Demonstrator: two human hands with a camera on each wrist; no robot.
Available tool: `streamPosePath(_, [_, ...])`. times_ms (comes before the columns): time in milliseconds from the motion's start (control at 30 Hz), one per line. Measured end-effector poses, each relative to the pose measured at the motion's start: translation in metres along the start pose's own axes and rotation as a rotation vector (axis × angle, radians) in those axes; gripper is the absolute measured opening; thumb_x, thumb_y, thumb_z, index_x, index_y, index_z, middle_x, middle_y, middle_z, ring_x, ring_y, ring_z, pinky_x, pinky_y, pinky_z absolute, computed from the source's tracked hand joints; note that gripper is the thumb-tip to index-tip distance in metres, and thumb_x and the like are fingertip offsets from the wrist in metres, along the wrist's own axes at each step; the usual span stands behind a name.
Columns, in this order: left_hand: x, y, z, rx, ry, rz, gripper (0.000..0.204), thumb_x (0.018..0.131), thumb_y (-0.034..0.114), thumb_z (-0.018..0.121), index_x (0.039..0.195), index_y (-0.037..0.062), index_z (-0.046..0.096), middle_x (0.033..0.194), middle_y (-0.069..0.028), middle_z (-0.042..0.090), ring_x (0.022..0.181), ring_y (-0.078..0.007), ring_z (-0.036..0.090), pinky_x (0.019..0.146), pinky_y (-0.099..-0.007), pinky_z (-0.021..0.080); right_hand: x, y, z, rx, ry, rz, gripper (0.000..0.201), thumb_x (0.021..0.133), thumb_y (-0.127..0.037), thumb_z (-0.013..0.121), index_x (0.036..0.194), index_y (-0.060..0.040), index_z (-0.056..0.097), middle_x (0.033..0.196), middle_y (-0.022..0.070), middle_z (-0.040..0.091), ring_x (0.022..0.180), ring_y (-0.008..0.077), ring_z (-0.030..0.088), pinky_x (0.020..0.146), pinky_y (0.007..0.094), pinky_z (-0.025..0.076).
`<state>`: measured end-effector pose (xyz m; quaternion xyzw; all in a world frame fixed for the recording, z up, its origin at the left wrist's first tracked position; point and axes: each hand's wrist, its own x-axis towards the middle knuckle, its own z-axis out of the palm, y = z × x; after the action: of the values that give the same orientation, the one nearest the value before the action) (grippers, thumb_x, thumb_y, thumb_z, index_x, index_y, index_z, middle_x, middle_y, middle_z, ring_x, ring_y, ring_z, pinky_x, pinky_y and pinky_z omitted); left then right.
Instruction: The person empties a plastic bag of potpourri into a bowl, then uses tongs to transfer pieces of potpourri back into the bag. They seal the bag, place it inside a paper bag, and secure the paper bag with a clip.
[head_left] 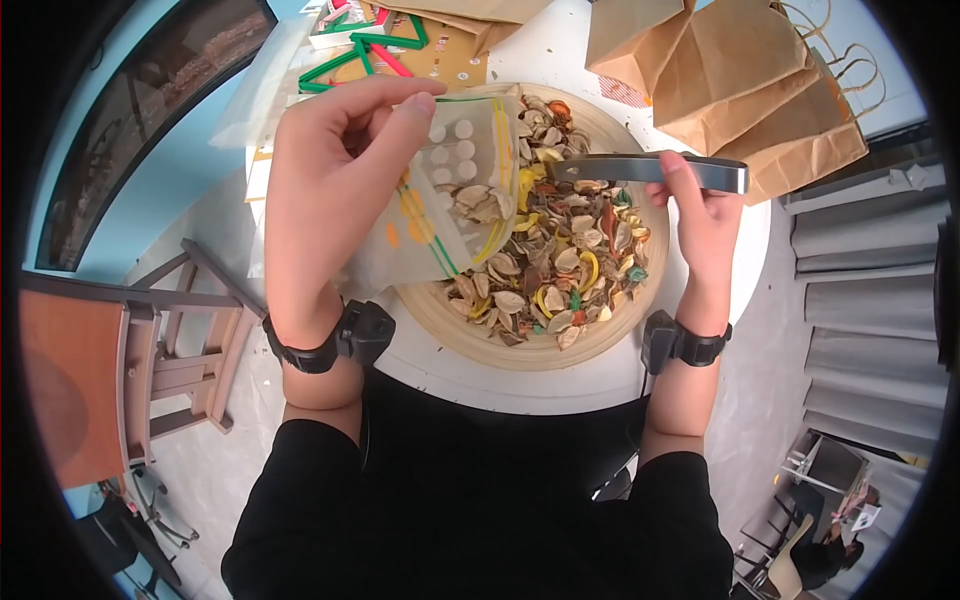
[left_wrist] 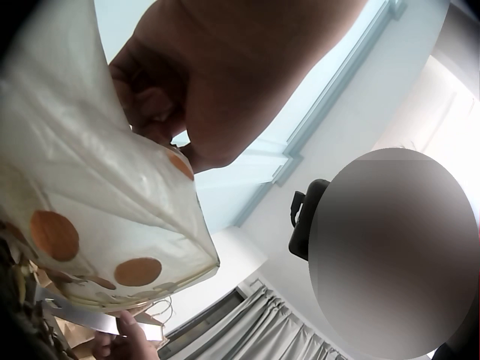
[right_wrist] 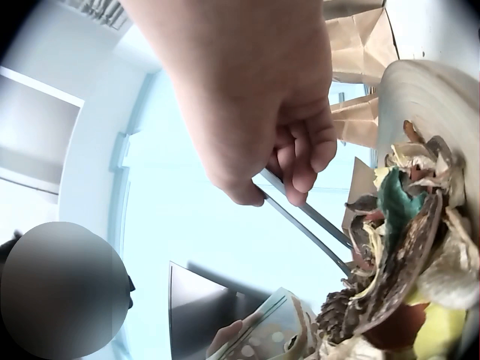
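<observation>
My left hand [head_left: 335, 150] pinches the top edge of a clear zip bag [head_left: 455, 225] printed with white and orange dots. Pale dried pieces [head_left: 483, 204] show inside the bag, which hangs over the left part of a round wooden tray [head_left: 440, 330]. My right hand [head_left: 700, 205] grips metal tongs [head_left: 650, 168] between thumb and fingers. The tips of the tongs reach into the potpourri [head_left: 570, 260], a heap of dried petals, pods and yellow, green and orange bits on the tray. In the right wrist view, the tongs [right_wrist: 311, 229] slant down to the heap.
Brown paper bags [head_left: 740, 90] stand at the back right of the white table [head_left: 500, 395]. Green and red sticks [head_left: 375, 55] lie at the back left on a tan sheet. A wooden chair [head_left: 190, 350] is off to the left, and a seated person [head_left: 835, 555] appears at the lower right.
</observation>
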<state>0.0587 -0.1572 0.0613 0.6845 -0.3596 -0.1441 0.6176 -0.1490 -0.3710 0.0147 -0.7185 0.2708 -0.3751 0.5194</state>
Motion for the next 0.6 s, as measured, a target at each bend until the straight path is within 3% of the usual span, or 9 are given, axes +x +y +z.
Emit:
streamPosePath(67, [0.0, -0.001, 0.0, -0.002, -0.004, -0.001, 0.019, 0.09, 0.009, 0.064, 0.099, -0.0058, 0.07, 0.061, 0.0087, 0.046, 0.059, -0.0001, 0.038, 0.053, -0.0198, 0.029, -0.001, -0.002, -0.002, 0.063, 0.06, -0.038, 0.022, 0.091, -0.015, 0.067, 0.091, 0.007, 0.067, 0.075, 0.0094, 0.067, 0.063, 0.0126, 0.06, 0.059, 0.0249, 0.047])
streamPosePath(200, [0.001, 0.0, 0.0, 0.014, -0.005, -0.006, 0.019, 0.09, 0.01, 0.064, 0.099, -0.0055, 0.07, 0.062, 0.0089, 0.045, 0.059, -0.0001, 0.038, 0.053, -0.0198, 0.029, -0.008, -0.011, 0.009, 0.399, -0.035, -0.216, 0.043, 0.095, -0.031, 0.059, 0.105, 0.0112, 0.062, 0.089, 0.017, 0.066, 0.072, 0.0215, 0.062, 0.065, 0.0321, 0.05])
streamPosePath(300, [0.001, 0.001, 0.001, 0.024, 0.008, 0.001, 0.019, 0.09, 0.01, 0.064, 0.099, -0.0051, 0.07, 0.062, 0.0091, 0.046, 0.059, 0.0001, 0.037, 0.053, -0.0199, 0.028, -0.008, -0.006, 0.004, 0.45, -0.113, -0.272, 0.045, 0.094, -0.032, 0.062, 0.106, 0.0116, 0.063, 0.091, 0.018, 0.066, 0.074, 0.0219, 0.062, 0.067, 0.033, 0.05])
streamPosePath(433, [0.001, -0.001, 0.001, 0.005, 0.01, -0.004, 0.018, 0.09, 0.009, 0.063, 0.1, -0.0046, 0.071, 0.062, 0.0092, 0.046, 0.059, 0.0003, 0.037, 0.053, -0.0197, 0.028, 0.002, -0.004, -0.017, 0.255, 0.059, -0.221, 0.035, 0.093, -0.025, 0.06, 0.09, 0.009, 0.064, 0.079, 0.0135, 0.067, 0.065, 0.0179, 0.06, 0.061, 0.0292, 0.047])
streamPosePath(467, [0.001, -0.001, 0.002, 0.01, 0.006, -0.009, 0.018, 0.09, 0.009, 0.063, 0.1, -0.0045, 0.071, 0.062, 0.0092, 0.046, 0.059, 0.0003, 0.037, 0.053, -0.0197, 0.028, 0.004, -0.005, -0.02, 0.156, 0.121, -0.185, 0.03, 0.093, -0.023, 0.061, 0.083, 0.0055, 0.064, 0.07, 0.0085, 0.064, 0.059, 0.0135, 0.057, 0.057, 0.0259, 0.044])
streamPosePath(600, [0.001, -0.004, 0.0, 0.059, -0.039, -0.007, 0.02, 0.094, 0.012, 0.061, 0.106, -0.0007, 0.071, 0.069, 0.0089, 0.051, 0.062, 0.0012, 0.037, 0.054, -0.0181, 0.025, 0.008, 0.0, -0.03, -0.063, 0.049, -0.005, 0.026, 0.091, -0.022, 0.066, 0.08, 0.0015, 0.067, 0.063, 0.0027, 0.06, 0.056, 0.0078, 0.052, 0.054, 0.0224, 0.041])
